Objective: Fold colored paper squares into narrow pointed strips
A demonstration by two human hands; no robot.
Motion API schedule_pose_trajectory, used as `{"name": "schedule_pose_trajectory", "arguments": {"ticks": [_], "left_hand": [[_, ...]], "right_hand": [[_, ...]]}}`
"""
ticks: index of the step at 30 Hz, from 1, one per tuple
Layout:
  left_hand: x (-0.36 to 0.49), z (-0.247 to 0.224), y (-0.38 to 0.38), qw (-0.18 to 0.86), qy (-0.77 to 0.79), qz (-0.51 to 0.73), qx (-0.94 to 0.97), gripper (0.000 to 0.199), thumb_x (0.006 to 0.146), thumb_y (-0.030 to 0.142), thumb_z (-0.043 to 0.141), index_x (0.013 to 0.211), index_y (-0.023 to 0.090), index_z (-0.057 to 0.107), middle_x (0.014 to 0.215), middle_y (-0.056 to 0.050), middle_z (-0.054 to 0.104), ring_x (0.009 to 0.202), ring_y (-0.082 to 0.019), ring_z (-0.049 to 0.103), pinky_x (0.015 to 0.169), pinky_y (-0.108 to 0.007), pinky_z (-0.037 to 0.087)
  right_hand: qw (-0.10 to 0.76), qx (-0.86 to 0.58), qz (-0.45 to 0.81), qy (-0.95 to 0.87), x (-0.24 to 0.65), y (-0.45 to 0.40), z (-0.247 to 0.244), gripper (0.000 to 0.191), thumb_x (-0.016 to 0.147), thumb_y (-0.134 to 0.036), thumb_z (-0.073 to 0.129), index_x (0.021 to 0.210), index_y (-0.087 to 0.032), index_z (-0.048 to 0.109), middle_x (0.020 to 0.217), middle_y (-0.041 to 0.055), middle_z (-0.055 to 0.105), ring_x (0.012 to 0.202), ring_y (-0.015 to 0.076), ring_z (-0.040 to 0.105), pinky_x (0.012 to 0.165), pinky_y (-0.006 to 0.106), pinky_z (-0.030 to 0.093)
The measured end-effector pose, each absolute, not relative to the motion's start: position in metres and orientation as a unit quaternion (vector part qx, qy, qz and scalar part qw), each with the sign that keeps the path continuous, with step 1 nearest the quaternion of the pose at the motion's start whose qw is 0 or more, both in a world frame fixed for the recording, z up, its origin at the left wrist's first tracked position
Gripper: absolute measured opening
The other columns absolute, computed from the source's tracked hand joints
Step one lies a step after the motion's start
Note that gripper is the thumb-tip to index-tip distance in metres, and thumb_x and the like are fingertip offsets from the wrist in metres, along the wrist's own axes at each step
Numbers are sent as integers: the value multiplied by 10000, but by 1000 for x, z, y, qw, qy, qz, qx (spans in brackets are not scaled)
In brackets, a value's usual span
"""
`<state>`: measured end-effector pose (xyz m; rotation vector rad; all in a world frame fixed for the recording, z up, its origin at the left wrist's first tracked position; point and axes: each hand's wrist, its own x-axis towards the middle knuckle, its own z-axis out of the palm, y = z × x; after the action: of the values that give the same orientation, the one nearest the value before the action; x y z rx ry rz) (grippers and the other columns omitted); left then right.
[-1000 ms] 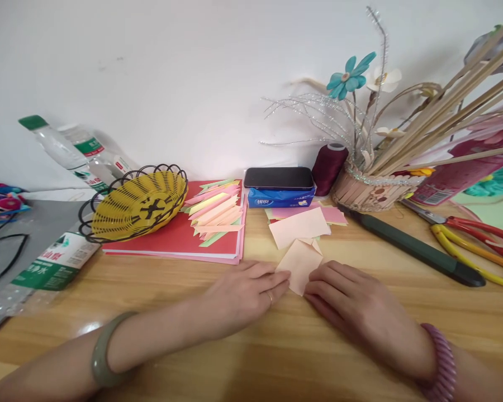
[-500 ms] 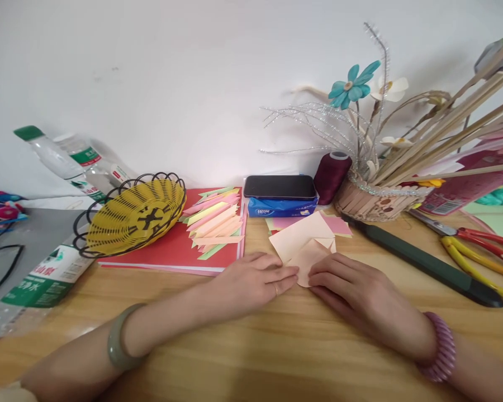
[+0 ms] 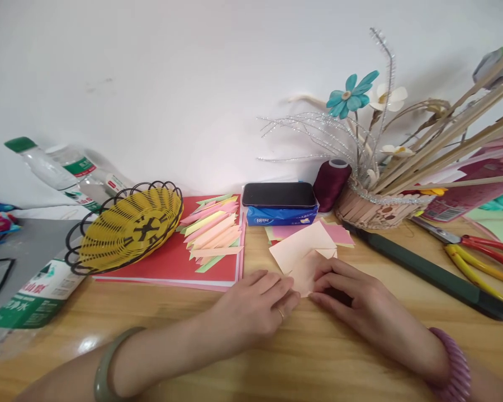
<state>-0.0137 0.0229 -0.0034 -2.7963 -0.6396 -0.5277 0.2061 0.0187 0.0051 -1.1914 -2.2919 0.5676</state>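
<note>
A peach paper sheet [image 3: 305, 277] is between my two hands on the wooden table, its near part bent over. My right hand [image 3: 362, 301] pinches its right side near the lower edge, thumb below and fingers curled above. My left hand [image 3: 262, 307], with a ring on one finger, has its curled fingertips on the sheet's left edge; its thumb is hidden. Just behind lies another flat peach paper piece [image 3: 299, 244], partly overlapped by the sheet; where one ends and the other begins is hard to make out. Pink and yellow papers [image 3: 339, 233] lie beyond.
Folded paper strips [image 3: 216, 229] lie on red paper [image 3: 159, 267], beside a yellow basket [image 3: 138, 223]. A phone [image 3: 279, 194] rests on a blue tissue pack [image 3: 281, 216], near maroon thread [image 3: 332, 187]. On the right are a flower pot [image 3: 377, 209], a dark green tool [image 3: 431, 273] and pliers [image 3: 465, 259].
My left hand's fingers have curled in more and shifted slightly nearer. My right hand's fingers have lifted into a more arched pinch. The whole view has tilted slightly, lowering everything.
</note>
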Motion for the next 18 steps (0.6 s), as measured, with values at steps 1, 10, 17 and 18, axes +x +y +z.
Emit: {"name": "schedule_pose_trajectory", "arguments": {"ticks": [1,10,17,18], "left_hand": [[-12,-4,22,109,-222,-184,-951,211,932,150,405,1053,109,574,1041,-79,621,933,-175,567,831,-322,486],[-7,-8,19,87,-231,-204,-947,249,924,118,377,1049,72,588,1028,-80,635,922,-175,569,832,-297,491],[-5,-6,19,73,-239,-206,-946,306,931,108,304,1081,46,563,1014,-99,626,912,-182,565,833,-300,490],[-5,-5,19,73,-239,-206,-946,310,931,106,297,1088,46,558,1008,-101,625,908,-184,565,824,-302,495]], "right_hand": [[247,-442,208,-837,205,19,6,126,854,-204,501,758,-202,584,856,43,581,773,152,579,670,283,493],[260,-475,188,-819,199,17,4,152,847,-194,487,710,-206,551,798,36,574,714,153,573,624,283,491],[242,-492,196,-813,199,17,1,172,855,-195,467,696,-203,531,773,31,557,688,148,564,612,284,481],[245,-491,196,-813,200,18,1,168,854,-191,467,700,-204,533,777,31,559,690,148,566,613,282,482]]}}
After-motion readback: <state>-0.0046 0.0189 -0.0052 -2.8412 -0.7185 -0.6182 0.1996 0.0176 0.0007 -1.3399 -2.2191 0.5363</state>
